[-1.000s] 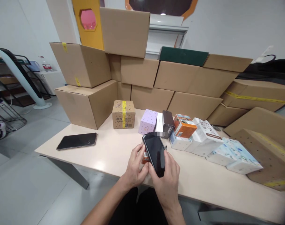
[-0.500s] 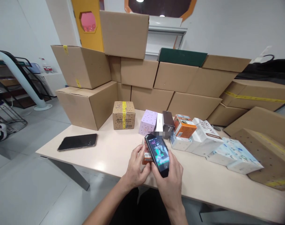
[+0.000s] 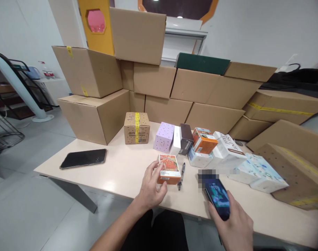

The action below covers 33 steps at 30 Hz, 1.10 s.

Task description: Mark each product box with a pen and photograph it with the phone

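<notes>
My right hand (image 3: 233, 221) is closed around a dark smartphone (image 3: 217, 197) with a lit screen. It holds the phone tilted over the table's front edge, and its far end is blurred. My left hand (image 3: 151, 186) rests at the left side of a small orange box with a picture on its lid (image 3: 169, 165). Its fingers touch the box's left edge and the thumb is spread apart near the front corner, without a visible grip. Just right of this box lies a pen (image 3: 182, 176).
A second phone (image 3: 83, 158) lies on the table's left. Behind stand a taped carton (image 3: 137, 129), a lilac box (image 3: 164, 136), a dark brown box (image 3: 186, 139), an orange box (image 3: 204, 140) and white tissue packs (image 3: 230, 153). Large cardboard boxes (image 3: 168, 111) wall the back.
My right hand has carried the phone rightward and toward me, away from above the small orange box. The box's lid and the pen now show. My left hand has stayed beside the box.
</notes>
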### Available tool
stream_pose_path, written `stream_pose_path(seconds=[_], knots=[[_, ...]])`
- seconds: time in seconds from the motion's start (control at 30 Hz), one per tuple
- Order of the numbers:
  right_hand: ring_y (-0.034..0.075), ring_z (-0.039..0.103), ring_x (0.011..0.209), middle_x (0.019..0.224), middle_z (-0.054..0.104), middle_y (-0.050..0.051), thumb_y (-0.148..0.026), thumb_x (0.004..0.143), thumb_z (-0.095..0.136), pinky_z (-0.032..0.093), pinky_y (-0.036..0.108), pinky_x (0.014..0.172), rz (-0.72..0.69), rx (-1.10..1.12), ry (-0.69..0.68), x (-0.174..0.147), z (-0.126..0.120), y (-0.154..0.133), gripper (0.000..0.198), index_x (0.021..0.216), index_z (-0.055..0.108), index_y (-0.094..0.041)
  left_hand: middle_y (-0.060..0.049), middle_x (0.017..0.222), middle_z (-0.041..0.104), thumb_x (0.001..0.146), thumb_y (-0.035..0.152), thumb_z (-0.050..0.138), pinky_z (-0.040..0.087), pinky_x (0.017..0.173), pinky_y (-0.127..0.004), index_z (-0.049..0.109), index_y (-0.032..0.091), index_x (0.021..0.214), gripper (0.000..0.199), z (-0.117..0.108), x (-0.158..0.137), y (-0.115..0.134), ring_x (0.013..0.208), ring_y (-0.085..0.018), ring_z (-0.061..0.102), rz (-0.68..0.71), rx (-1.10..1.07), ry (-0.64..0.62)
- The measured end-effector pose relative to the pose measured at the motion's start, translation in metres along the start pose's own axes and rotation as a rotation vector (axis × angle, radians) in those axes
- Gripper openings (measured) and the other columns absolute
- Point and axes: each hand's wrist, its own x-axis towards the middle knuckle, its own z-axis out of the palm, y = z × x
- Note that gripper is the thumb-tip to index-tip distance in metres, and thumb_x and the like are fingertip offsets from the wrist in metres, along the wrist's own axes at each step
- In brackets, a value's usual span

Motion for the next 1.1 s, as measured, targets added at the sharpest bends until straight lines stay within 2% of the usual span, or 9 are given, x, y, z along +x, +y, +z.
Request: stream_pose_path(seconds=[0.2,0.33,0.43,0.57,0.7,0.83,0.93,1.0,1.1], knots=[[0.037,0.066,0.092,0.107,0.068,0.019,-0.073,0.086,0.034,0.05,0.048,0.08,0.014,-0.09,-0.082,0.0,0.02,0.029,0.079,0.131,0.053,-0.012,-0.016,0.14,0.044,0.082,0.009,0.054,0.044,0.11,-0.049,0.032,0.023,0.15,0.072,-0.002,0.0,0.004,0.132,-0.029,0.044,0.014,-0.016,-0.019],[0.043,0.062,0.101,0.113,0.064,0.025,-0.074,0.086,0.033,0.048,0.058,0.084,0.053,-0.149,-0.041,0.006,0.02,0.019,0.08,0.127,0.058,-0.01,-0.015,0.14,0.045,0.079,0.007,0.053,0.044,0.11,-0.05,0.034,0.022,0.149,0.074,-0.004,0.0,0.003,0.132,-0.029,0.045,0.002,-0.048,-0.031],[0.046,0.054,0.116,0.129,0.055,0.029,-0.073,0.088,0.035,0.043,0.064,0.093,0.028,-0.08,0.042,0.014,0.009,-0.017,0.078,0.129,0.057,-0.01,-0.015,0.141,0.044,0.075,0.003,0.048,0.042,0.112,-0.05,0.035,0.022,0.148,0.077,-0.003,0.0,-0.001,0.133,-0.028,0.044,0.002,-0.097,-0.033],[0.036,0.051,0.125,0.139,0.048,0.021,-0.066,0.09,0.046,0.047,0.054,0.098,-0.167,0.278,-0.158,0.019,0.004,-0.092,0.073,0.146,0.038,-0.02,-0.014,0.14,0.046,0.075,0.002,0.042,0.051,0.102,-0.045,0.038,0.023,0.146,0.074,0.001,-0.004,-0.006,0.131,-0.027,0.047,-0.005,-0.189,0.019],[0.04,0.051,0.123,0.144,0.038,0.024,-0.06,0.088,0.054,0.052,0.054,0.09,-0.268,0.261,-0.21,0.015,0.028,-0.147,0.071,0.145,0.041,-0.019,-0.011,0.13,0.054,0.082,0.003,0.041,0.057,0.085,-0.035,0.046,0.024,0.14,0.062,-0.004,-0.002,-0.01,0.109,-0.02,0.061,-0.083,-0.217,0.15],[0.038,0.053,0.118,0.138,0.041,0.026,-0.045,0.088,0.06,0.053,0.054,0.088,-0.303,0.292,-0.119,0.018,0.043,-0.157,0.055,0.132,0.052,-0.013,-0.01,0.124,0.058,0.087,0.009,0.047,0.051,0.098,-0.041,0.063,0.022,0.117,0.037,-0.036,0.024,-0.016,0.119,-0.023,0.057,-0.095,-0.002,0.297],[0.035,0.052,0.121,0.136,0.044,0.021,-0.039,0.085,0.062,0.052,0.053,0.094,-0.335,0.374,-0.045,0.036,0.031,-0.155,0.051,0.129,0.054,-0.016,-0.011,0.124,0.058,0.086,0.017,0.055,0.045,0.104,-0.047,0.067,0.022,0.111,0.029,-0.063,0.06,-0.025,0.119,-0.026,0.054,-0.113,0.253,0.339],[0.033,0.05,0.126,0.137,0.044,0.02,-0.038,0.085,0.063,0.049,0.052,0.099,-0.351,0.418,0.047,0.058,0.018,-0.159,0.05,0.129,0.054,-0.017,-0.013,0.13,0.054,0.084,0.025,0.062,0.04,0.107,-0.051,0.069,0.022,0.113,0.03,-0.074,0.086,-0.032,0.125,-0.031,0.049,-0.176,0.433,0.341],[0.034,0.045,0.13,0.14,0.042,0.022,-0.039,0.084,0.064,0.045,0.052,0.103,-0.358,0.432,0.221,0.105,0.012,-0.172,0.053,0.129,0.054,-0.014,-0.014,0.147,0.041,0.081,0.041,0.068,0.032,0.109,-0.061,0.064,0.029,0.125,0.046,-0.073,0.124,-0.04,0.14,-0.04,0.03,-0.323,0.629,0.306]])
